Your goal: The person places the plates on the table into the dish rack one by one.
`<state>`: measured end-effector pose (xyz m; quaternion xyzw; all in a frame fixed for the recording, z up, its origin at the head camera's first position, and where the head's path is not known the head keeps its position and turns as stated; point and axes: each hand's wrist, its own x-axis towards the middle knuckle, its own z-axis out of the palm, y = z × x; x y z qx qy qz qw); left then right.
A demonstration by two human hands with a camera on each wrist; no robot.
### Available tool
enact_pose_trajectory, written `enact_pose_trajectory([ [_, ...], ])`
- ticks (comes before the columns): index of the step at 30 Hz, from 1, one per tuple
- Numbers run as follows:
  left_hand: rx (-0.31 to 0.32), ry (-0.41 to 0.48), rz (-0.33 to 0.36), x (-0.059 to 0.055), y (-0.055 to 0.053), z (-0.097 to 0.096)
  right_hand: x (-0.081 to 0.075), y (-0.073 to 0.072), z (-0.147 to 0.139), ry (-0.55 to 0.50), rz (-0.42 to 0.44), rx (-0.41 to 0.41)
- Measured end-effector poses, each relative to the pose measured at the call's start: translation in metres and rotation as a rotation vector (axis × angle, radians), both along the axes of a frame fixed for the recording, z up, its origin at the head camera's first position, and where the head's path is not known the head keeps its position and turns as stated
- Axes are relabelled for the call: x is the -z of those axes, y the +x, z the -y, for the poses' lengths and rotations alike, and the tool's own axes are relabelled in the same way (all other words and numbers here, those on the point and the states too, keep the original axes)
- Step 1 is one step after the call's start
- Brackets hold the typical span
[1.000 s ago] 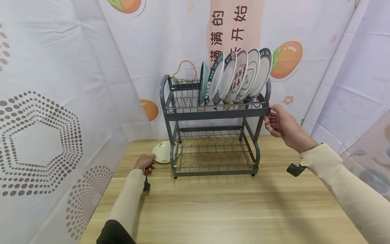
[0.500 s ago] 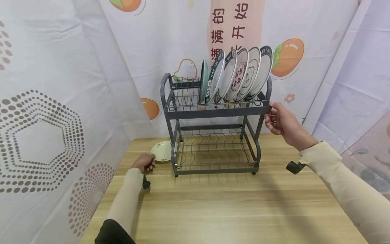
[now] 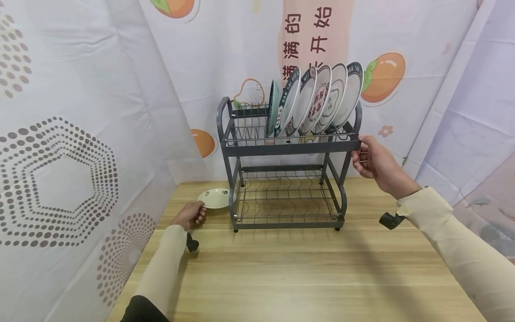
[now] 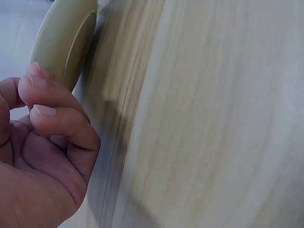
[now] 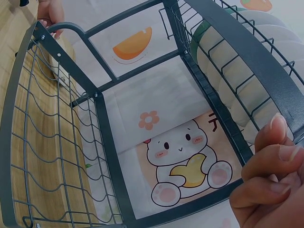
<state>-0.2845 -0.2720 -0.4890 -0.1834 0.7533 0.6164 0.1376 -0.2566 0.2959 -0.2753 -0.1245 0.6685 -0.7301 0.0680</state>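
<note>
My left hand (image 3: 189, 215) pinches the near-left rim of a small pale plate (image 3: 215, 198) beside the rack's left legs. Close up in the left wrist view, the plate's underside (image 4: 66, 33) shows over the wood, held at the fingertips. A grey two-tier dish rack (image 3: 289, 148) stands in the middle of the table. My right hand (image 3: 378, 164) holds the right front corner of its upper tier, fingers curled at the bar (image 5: 266, 71). Several patterned plates (image 3: 322, 98) lean upright in that tier's right part, with a green-backed one (image 3: 273, 108) at their left end.
The rack's lower tier (image 3: 289, 197) is bare wire. Wooden tabletop (image 3: 297, 273) stretches in front of the rack. A printed curtain (image 3: 225, 49) hangs close behind, and another patterned cloth (image 3: 60, 134) borders the left side.
Relative to the rack, my left hand and the small plate have shifted slightly left, and the plate looks more tilted. The right hand stays on the rack corner. The head view has moved a little.
</note>
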Motion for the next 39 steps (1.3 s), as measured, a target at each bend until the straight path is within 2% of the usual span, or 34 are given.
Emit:
enact_pose_trajectory([
  [6, -0.014, 0.002, -0.041, -0.006, 0.003, 0.001, 0.001, 0.0, -0.002, -0.015, 0.01, 0.0],
  [14, -0.031, -0.019, -0.093, -0.02, 0.009, 0.0, 0.002, 0.001, -0.004, -0.023, 0.001, -0.003],
  [23, -0.07, -0.016, -0.16, -0.025, 0.018, 0.003, 0.0, 0.0, -0.004, -0.025, -0.011, -0.017],
  [30, -0.065, -0.005, -0.206, -0.036, 0.024, -0.001, -0.004, 0.0, -0.004, -0.041, -0.005, -0.031],
  [39, -0.088, 0.008, -0.202, -0.045, 0.032, -0.003, -0.001, 0.0, -0.001, -0.029, 0.008, -0.026],
])
